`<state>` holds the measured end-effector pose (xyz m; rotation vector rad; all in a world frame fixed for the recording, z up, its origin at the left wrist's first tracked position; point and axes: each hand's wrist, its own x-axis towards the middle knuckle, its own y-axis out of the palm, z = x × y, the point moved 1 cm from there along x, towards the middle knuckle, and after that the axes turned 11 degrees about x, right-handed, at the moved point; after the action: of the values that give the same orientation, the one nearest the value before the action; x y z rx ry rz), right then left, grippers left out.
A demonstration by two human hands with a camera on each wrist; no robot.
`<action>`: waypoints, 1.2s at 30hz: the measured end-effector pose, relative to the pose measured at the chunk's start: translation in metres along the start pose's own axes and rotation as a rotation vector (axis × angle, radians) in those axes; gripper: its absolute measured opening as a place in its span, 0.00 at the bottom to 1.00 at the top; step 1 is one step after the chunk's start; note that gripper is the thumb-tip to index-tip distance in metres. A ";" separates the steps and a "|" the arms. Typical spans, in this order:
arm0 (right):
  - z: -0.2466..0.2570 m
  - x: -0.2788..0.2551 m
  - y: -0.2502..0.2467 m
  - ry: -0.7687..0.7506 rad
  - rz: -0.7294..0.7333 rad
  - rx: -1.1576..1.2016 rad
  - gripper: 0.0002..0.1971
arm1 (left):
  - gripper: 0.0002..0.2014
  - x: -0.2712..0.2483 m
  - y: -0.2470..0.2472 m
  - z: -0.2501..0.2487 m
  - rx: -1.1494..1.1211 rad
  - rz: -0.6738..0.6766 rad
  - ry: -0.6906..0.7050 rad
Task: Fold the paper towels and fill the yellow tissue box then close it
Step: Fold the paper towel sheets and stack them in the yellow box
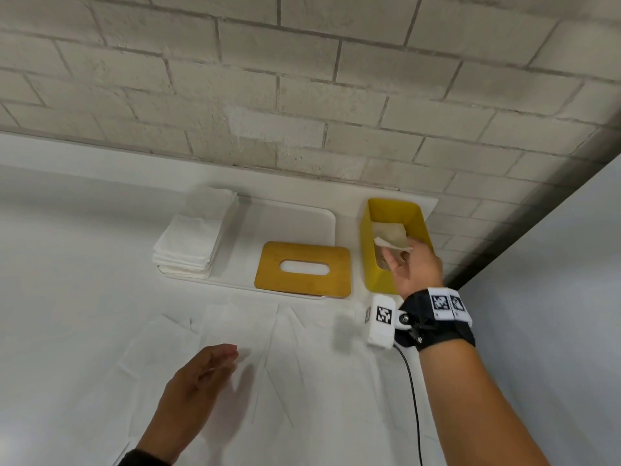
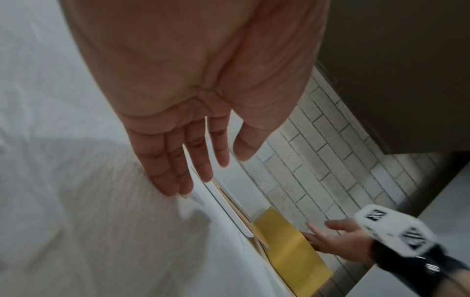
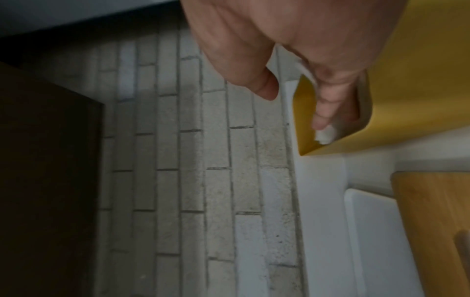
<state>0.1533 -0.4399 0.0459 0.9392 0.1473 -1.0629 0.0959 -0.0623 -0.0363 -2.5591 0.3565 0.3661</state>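
Meanwhile, lower left, the left hand [image 1: 198,371] hovers flat and empty over a spread paper towel [image 1: 235,331]. Right of centre, the right hand [image 1: 415,269] pinches a folded towel [image 1: 391,242] inside the yellow tissue box [image 1: 376,279]; released crookedly, it could bunch and jam the lid [image 1: 304,269].

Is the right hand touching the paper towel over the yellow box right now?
Touching. The right wrist view shows the right hand reaching into the yellow box with its fingertips on the paper towel; the head view shows the same contact.
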 end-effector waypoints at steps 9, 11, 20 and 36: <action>-0.014 -0.105 -0.103 -0.119 0.226 -0.422 0.10 | 0.15 -0.019 -0.005 -0.003 0.078 0.001 0.074; -0.027 -0.107 -0.120 -0.026 0.262 -0.607 0.09 | 0.13 -0.022 -0.002 -0.003 0.102 0.033 0.083; -0.085 -0.116 -0.115 -0.108 0.587 -1.502 0.20 | 0.12 -0.039 0.000 -0.003 0.150 0.096 0.162; -0.190 -0.120 -0.044 -0.054 0.510 -1.424 0.34 | 0.11 -0.059 -0.025 0.034 0.027 -0.047 0.074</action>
<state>0.1170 -0.2286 -0.0348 -0.3497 0.5016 -0.2989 0.0424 -0.0125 -0.0338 -2.5550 0.3256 0.2476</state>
